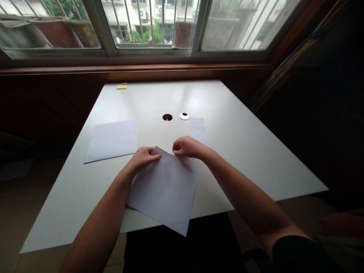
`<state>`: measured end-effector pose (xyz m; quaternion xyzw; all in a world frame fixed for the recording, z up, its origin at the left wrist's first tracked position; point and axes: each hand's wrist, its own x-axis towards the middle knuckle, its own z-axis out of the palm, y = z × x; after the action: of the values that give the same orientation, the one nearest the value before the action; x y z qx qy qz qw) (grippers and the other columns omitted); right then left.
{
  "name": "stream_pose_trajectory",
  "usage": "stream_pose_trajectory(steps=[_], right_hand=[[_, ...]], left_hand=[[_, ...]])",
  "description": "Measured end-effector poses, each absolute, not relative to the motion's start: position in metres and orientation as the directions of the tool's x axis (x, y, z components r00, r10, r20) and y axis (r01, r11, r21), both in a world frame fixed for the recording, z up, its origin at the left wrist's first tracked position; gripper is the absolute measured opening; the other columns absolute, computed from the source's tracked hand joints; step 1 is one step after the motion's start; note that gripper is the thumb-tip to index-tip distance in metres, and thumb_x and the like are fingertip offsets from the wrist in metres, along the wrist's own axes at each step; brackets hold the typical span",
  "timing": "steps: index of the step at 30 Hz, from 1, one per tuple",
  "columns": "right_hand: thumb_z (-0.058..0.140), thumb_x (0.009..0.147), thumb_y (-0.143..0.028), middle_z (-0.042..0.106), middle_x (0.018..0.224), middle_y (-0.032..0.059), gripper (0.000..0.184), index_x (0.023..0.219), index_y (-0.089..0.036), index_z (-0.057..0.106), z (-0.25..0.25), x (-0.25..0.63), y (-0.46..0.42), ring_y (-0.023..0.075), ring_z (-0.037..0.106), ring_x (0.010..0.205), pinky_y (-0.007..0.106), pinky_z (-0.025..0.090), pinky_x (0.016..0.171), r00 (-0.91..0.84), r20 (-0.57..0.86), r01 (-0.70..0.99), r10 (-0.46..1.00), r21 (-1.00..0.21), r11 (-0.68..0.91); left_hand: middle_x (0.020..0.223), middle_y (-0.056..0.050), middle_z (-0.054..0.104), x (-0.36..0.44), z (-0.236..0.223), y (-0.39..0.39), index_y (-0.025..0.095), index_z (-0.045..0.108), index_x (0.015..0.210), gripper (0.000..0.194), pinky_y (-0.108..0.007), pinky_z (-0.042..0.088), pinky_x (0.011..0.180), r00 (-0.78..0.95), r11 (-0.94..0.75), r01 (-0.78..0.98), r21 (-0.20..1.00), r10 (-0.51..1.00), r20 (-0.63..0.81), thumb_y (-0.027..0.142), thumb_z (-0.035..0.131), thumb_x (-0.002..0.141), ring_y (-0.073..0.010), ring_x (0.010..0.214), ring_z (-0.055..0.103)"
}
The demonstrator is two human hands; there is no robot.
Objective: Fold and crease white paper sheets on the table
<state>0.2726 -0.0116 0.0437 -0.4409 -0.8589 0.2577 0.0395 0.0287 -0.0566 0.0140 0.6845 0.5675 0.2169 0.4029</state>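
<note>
A white sheet of paper (pixel 166 189) lies at a slant near the front of the table, its lowest corner sticking out past the table edge. My left hand (pixel 145 156) pinches the sheet close to its upper left corner, thumb on top. At the upper edge, my right hand (pixel 186 147) is closed with its fingertips on the paper; the exact contact is partly hidden by the curled fingers. Beyond the right hand is a narrow paper strip (pixel 198 127), partly covered by that wrist. To the left rests another white sheet (pixel 112 140), flat on the table.
The white table (pixel 241 167) has a round cable hole (pixel 167 117) with a silvery ring cover (pixel 184 116) beside it. A yellow sticky-note pad (pixel 121 86) lies at the far left edge. Behind the table is a barred window (pixel 153 22) with plant pots outside.
</note>
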Motion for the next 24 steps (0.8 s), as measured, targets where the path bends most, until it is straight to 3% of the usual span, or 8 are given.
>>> stream_pose_trajectory(steps=[3, 12, 18, 24], right_hand=[[0.063, 0.078, -0.023, 0.073, 0.085, 0.0012, 0.013, 0.083, -0.022, 0.075, 0.049, 0.267, -0.017, 0.0141, 0.062, 0.077, 0.023, 0.041, 0.068, -0.657, -0.162, 0.71, 0.737, -0.461, 0.532], [0.063, 0.077, -0.024, 0.075, 0.088, 0.004, 0.017, 0.087, -0.022, 0.077, 0.066, 0.248, -0.017, 0.0172, 0.064, 0.077, 0.025, 0.04, 0.066, -0.658, -0.252, 0.752, 0.71, -0.262, 0.604], [0.065, 0.077, -0.027, 0.075, 0.089, 0.0045, 0.017, 0.089, -0.023, 0.077, 0.073, 0.244, -0.012, 0.0171, 0.064, 0.075, 0.024, 0.037, 0.058, -0.648, -0.334, 0.761, 0.685, -0.271, 0.589], [0.065, 0.074, -0.024, 0.074, 0.085, 0.0036, 0.016, 0.086, -0.022, 0.076, 0.065, 0.246, -0.007, 0.0167, 0.062, 0.074, 0.024, 0.037, 0.059, -0.672, -0.319, 0.74, 0.668, -0.318, 0.592]], left_hand=[[0.067, 0.0, 0.061, 0.029, 0.014, -0.056, 0.016, 0.069, 0.071, 0.029, -0.025, 0.039, 0.059, 0.265, -0.044, 0.609, 0.792, 0.953, -0.15, 0.045, 0.064, 0.074, -0.0184, 0.069, 0.057], [0.068, 0.0, 0.062, 0.027, 0.012, -0.057, 0.015, 0.07, 0.074, 0.032, -0.025, 0.038, 0.06, 0.29, -0.037, 0.591, 0.806, 0.942, -0.169, 0.047, 0.065, 0.074, -0.0189, 0.07, 0.057], [0.069, 0.0, 0.062, 0.026, 0.014, -0.057, 0.015, 0.07, 0.075, 0.032, -0.026, 0.038, 0.061, 0.288, -0.033, 0.601, 0.799, 0.941, -0.178, 0.047, 0.064, 0.075, -0.0188, 0.071, 0.057], [0.069, 0.0, 0.063, 0.026, 0.013, -0.056, 0.016, 0.07, 0.074, 0.03, -0.026, 0.039, 0.062, 0.302, -0.046, 0.598, 0.8, 0.938, -0.172, 0.045, 0.065, 0.075, -0.0187, 0.072, 0.058]])
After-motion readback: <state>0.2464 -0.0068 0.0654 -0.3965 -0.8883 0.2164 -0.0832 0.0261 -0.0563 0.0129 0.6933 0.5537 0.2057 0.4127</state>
